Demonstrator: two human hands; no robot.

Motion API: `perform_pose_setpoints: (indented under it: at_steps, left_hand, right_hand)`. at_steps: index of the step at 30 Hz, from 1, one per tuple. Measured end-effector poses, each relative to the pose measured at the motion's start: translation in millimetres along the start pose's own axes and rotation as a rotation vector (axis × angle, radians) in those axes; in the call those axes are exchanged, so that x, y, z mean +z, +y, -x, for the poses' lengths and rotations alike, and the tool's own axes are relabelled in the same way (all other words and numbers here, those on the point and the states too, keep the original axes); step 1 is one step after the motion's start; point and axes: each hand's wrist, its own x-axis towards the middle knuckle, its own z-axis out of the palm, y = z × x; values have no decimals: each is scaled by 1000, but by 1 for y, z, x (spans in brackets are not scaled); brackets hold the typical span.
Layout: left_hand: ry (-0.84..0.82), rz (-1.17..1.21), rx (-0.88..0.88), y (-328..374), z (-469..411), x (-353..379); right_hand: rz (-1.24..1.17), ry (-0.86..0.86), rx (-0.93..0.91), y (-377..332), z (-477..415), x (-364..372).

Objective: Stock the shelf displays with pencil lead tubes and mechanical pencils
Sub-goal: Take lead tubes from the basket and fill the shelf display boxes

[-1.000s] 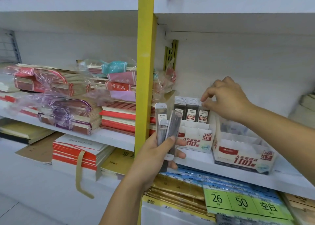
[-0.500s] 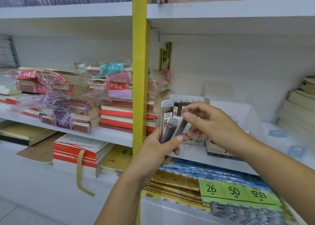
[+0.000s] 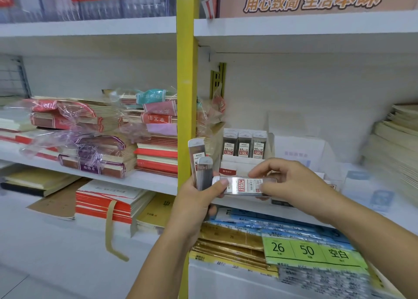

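My left hand [image 3: 199, 199] grips two upright pencil lead tubes [image 3: 200, 160], grey with white caps, in front of the yellow post. My right hand [image 3: 294, 183] pinches a third lead tube [image 3: 245, 185], which lies sideways with its red and white label facing me; its left end touches my left thumb. Behind my hands a white display box [image 3: 242, 165] on the middle shelf holds three lead tubes [image 3: 244, 146] standing in its back row. A second white display box [image 3: 300, 153] stands to its right, partly hidden by my right hand.
A yellow upright post [image 3: 186, 95] divides the shelving. Stacks of wrapped notebooks [image 3: 90, 135] fill the left bay. Cream notebooks [image 3: 398, 140] are stacked at the far right. Below the shelf lie paper packs with a green label [image 3: 312, 251] reading 26 and 50.
My right hand came back from the display box to my left hand and drew one lead tube out, turning it sideways. The camera has tilted slightly upward.
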Motion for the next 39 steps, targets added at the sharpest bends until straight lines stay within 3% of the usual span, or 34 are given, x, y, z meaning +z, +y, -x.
perform_pose_setpoints:
  at_steps: [8,13,16,19,23,28,35,39]
  left_hand:
    - [-59,-71,40,2,-3,5]
    - [-86,71,-8,1,-11,5]
    - [-91,-12,-15,-4,-14,2]
    - [-57,-22,11,-8,-17,2]
    - [-50,32,43,-11,-19,-1]
    - [-79,-13,55,-13,-20,-5]
    - [-94,-33,72,-10,-19,-5]
    - [-143,-51,91,-6,-15,-3]
  right_hand:
    - [315,-42,-172,-21,-14,10]
    - [18,320,-241,-29,-43,-31]
    - [269,434,-317,-25,-65,-46]
    - [578,393,-326,-16,-82,-51]
    - [786,292,-365,-2,-99,-51]
    - [771,315,-274,8,-111,-49]
    - [1066,384,-197,12,-117,-46]
    - [850,372,-323,-6,-94,-38]
